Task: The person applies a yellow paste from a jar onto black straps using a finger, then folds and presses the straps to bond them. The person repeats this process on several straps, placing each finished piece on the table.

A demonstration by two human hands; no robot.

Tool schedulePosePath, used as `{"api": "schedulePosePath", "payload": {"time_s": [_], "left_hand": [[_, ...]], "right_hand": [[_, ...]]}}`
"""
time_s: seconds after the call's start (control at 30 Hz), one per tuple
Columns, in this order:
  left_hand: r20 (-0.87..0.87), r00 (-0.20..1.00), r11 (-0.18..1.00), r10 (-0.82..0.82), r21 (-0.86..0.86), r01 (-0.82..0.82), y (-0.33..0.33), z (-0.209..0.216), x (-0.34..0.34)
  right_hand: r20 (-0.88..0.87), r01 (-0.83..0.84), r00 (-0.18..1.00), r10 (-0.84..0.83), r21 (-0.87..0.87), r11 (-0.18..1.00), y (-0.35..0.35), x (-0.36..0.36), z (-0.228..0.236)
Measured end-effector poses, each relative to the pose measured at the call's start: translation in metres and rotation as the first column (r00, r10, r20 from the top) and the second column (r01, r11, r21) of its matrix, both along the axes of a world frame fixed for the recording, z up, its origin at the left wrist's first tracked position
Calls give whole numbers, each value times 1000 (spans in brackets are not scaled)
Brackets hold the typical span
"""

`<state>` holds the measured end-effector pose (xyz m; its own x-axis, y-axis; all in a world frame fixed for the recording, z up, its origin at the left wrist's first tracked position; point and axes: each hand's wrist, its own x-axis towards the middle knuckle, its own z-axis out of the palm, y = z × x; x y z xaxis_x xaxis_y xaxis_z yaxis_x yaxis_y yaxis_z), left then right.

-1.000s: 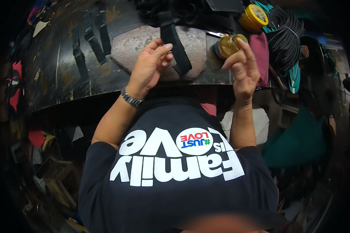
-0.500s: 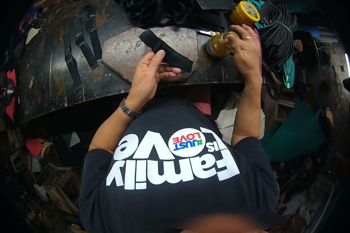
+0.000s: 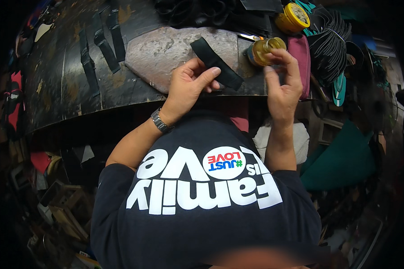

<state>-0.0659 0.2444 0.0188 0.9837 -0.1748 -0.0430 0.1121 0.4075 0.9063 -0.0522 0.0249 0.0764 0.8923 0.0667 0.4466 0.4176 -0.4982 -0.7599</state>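
My left hand (image 3: 191, 83) pinches a black strap (image 3: 217, 63) between thumb and fingers, holding it tilted above the near edge of the stone slab. The strap is flat and band-like, its far end up and to the left. My right hand (image 3: 284, 83) is by the mouth of a squat glass jar (image 3: 259, 53) with yellowish-brown contents. Its fingers are bent and slightly blurred, with the thumb apart from the forefinger, and I see nothing between them. The pale, flat stone slab (image 3: 155, 56) lies on the dark worktable (image 3: 67, 85).
Several black straps (image 3: 104, 45) lie at the table's left. Black strips (image 3: 193, 11) heap at the back. Around the jar are scissors (image 3: 251, 37), a yellow tub (image 3: 292, 19), a maroon item (image 3: 299, 62) and a bundle of black cords (image 3: 330, 40).
My right hand has come down and back from over the jar's mouth. My left hand has carried the strap right and toward me. The whole view has shifted slightly.
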Motion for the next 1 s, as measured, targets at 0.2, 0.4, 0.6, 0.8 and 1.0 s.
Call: {"api": "schedulePosePath", "payload": {"time_s": [0.2, 0.4, 0.6, 0.8, 1.0], "left_hand": [[15, 994, 986, -107, 131, 104, 3, 7, -9], [123, 992, 975, -27, 223, -1, 21, 8, -5], [135, 991, 987, -13, 158, -9, 18, 2, -5], [156, 988, 982, -6, 187, -24, 18, 1, -4], [9, 992, 991, -123, 56, 122, 20, 3, -2]], "right_hand": [[-219, -258, 921, 323, 281, 925, 42, -6, -14], [-254, -282, 890, 379, 348, 894, 44, -4, -16], [-296, -202, 825, 481, 641, 741, 52, -4, -21], [-276, -165, 837, 472, 695, 700, 49, -1, -23], [-233, -230, 875, 424, 570, 789, 46, -4, -22]]}}
